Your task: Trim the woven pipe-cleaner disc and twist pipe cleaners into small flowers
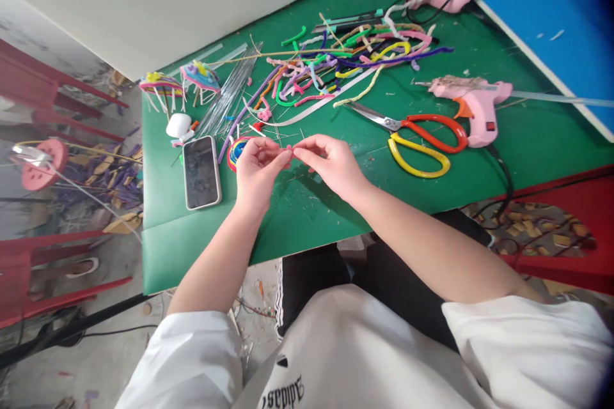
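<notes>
- Head view: my left hand (259, 169) and right hand (333, 165) both pinch one small pink piece (290, 147).
- I see a round, rainbow-striped disc (234, 153) partly behind my left.

Table (177, 243): bears all items following. Smartphone (201, 172): left of left hand (259, 169). Earbud case (179, 124): just behind smartphone. Wire bundle (233, 92): behind and right of case. Pipe cleaners (326, 67): heaped behind both hands. Scissors (407, 124): right of right hand (336, 166). Glue gun (481, 105): right of scissors.
</notes>
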A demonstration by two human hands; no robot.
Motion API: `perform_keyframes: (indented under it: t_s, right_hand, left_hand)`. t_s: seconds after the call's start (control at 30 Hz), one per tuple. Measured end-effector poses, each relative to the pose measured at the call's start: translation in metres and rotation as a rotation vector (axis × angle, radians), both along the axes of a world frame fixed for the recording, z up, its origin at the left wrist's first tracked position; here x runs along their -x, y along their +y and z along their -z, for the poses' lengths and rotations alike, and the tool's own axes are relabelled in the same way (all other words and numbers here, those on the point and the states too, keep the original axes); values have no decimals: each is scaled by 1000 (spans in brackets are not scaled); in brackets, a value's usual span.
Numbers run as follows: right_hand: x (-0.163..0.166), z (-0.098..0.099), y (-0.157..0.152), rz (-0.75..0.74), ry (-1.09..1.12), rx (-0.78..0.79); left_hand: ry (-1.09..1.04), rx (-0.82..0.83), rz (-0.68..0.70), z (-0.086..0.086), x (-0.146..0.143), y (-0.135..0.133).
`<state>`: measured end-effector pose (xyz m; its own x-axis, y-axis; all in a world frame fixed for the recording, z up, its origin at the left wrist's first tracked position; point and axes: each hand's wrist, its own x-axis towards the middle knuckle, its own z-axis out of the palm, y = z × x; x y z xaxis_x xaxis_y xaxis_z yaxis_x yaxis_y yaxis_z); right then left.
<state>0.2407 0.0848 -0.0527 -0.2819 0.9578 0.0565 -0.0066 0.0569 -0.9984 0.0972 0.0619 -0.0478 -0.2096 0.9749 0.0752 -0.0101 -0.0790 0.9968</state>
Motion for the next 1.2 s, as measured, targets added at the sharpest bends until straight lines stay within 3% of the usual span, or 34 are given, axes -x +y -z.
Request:
perform_keyframes:
  t_s: [0.23, 0.43, 0.77, 0.9, 1.2]
  right_hand:
    - [-2, 1, 0, -15, -192, -103]
    - [-2, 2, 1, 35, -214, -151]
    - [-3, 2, 1, 13, -247, -153]
    - [-3, 2, 2, -36, -141, -53]
    - [-2, -1, 0, -90, 233, 351]
  left_hand:
    - [153, 0, 6, 2, 2, -1]
    - [132, 44, 75, 1, 3, 0]
    - [165, 158, 48, 1, 5, 0]
    - [156, 117, 36, 3, 4, 2]
    - [-69, 74, 61, 6, -3, 0]
